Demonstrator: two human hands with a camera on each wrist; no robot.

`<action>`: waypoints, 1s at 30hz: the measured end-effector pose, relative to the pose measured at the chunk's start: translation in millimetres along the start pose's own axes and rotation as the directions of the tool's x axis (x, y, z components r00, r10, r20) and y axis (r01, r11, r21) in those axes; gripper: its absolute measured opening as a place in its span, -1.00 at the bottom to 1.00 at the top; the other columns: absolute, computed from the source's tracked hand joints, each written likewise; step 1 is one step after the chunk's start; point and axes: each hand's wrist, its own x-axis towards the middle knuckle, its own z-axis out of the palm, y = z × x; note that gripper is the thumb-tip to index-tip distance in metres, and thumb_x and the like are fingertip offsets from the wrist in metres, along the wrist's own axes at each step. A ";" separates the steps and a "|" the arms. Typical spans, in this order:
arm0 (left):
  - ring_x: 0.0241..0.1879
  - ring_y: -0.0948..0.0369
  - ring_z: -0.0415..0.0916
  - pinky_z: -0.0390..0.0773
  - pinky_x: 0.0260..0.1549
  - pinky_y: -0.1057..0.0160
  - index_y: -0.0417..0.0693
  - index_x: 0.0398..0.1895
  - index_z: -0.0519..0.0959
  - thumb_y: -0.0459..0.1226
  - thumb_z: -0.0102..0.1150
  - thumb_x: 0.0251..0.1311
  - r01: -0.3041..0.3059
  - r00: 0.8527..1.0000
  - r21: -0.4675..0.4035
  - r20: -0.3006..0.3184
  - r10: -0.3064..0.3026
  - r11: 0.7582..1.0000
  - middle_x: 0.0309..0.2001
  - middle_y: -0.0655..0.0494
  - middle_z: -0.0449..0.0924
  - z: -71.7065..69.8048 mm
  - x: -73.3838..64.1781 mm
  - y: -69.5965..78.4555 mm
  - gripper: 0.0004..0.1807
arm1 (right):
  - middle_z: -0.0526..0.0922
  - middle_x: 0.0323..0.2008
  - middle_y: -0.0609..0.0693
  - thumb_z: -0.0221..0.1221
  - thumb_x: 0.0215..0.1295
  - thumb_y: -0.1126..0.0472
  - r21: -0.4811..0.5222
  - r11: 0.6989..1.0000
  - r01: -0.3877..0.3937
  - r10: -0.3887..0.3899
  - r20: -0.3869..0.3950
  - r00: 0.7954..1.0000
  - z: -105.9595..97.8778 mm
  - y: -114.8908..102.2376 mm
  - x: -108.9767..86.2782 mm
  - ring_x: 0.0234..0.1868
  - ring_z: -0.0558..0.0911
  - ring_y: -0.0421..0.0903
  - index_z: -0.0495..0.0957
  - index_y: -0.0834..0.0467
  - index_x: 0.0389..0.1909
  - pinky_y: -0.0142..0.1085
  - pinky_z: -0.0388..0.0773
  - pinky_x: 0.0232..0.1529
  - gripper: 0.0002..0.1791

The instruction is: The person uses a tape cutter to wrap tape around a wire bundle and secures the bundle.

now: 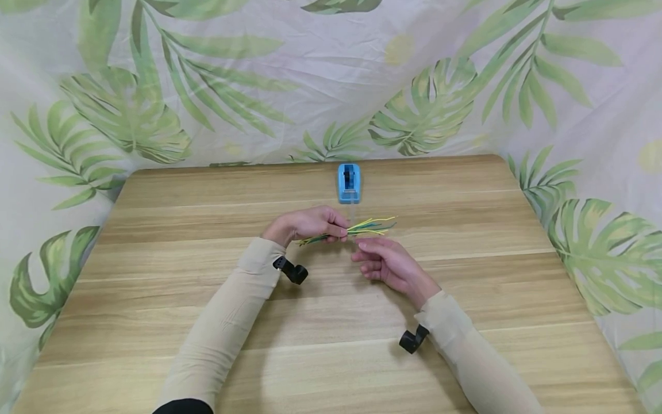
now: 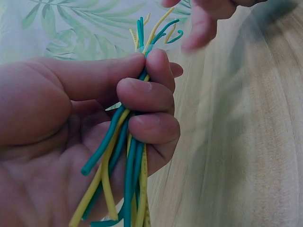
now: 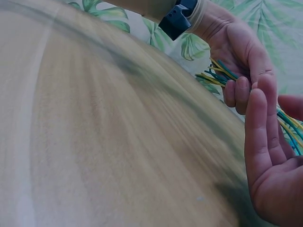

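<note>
My left hand [image 1: 314,223] grips a bundle of yellow and green wires [image 1: 373,226] around its middle, thumb against curled fingers. In the left wrist view the longer wire ends [image 2: 131,165] fan out below the fingers, and shorter, bent ends rise past the fingertips. Clear tape [image 1: 353,214] stretches from a blue tape dispenser [image 1: 342,187] down to the bundle, and a bit of it shows at the wires above my left thumb. Just right of the bundle is my right hand [image 1: 389,263], its fingers extended and the thumb apart from them in the right wrist view.
A wooden table [image 1: 207,218] lies under both hands, with the dispenser near its far edge. Behind and along the sides hangs a leaf-print cloth [image 1: 331,75]. A black wrist camera [image 1: 292,271] sticks out from the left sleeve, another [image 1: 412,340] from the right.
</note>
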 end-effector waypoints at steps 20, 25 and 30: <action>-0.52 0.23 0.30 0.29 -0.47 0.37 -0.50 -0.07 0.58 -0.41 -0.04 0.50 -0.016 1.000 0.032 0.027 0.015 0.999 -0.44 -0.05 0.46 2.6 -1.8 6.4 -0.74 | 0.76 -0.40 0.00 0.08 0.52 0.25 0.028 0.999 0.034 -0.035 0.034 0.999 7.2 -0.4 -4.1 -0.56 0.66 -0.20 0.32 0.39 0.34 -0.36 0.62 -0.46 -0.52; -0.52 0.25 0.31 0.29 -0.49 0.39 -0.46 0.03 0.59 -0.41 -0.02 0.49 -0.011 1.000 0.011 0.027 0.011 1.000 -0.43 -0.05 0.48 2.0 -2.4 4.7 -0.73 | 0.76 -0.41 0.00 0.09 0.52 0.25 0.055 0.997 0.046 -0.048 0.040 0.998 7.5 -0.1 -2.2 -0.56 0.67 -0.21 0.26 0.41 0.38 -0.37 0.62 -0.47 -0.47; -0.55 0.25 0.29 0.28 -0.49 0.38 -0.50 0.01 0.58 -0.43 -0.03 0.48 -0.024 0.999 -0.002 0.035 0.024 1.000 -0.46 -0.04 0.44 2.0 -2.8 4.4 -0.73 | 0.75 -0.41 0.00 0.08 0.52 0.26 0.067 0.997 0.047 -0.050 0.036 0.998 7.7 0.0 -0.8 -0.56 0.67 -0.21 0.23 0.43 0.39 -0.36 0.62 -0.47 -0.46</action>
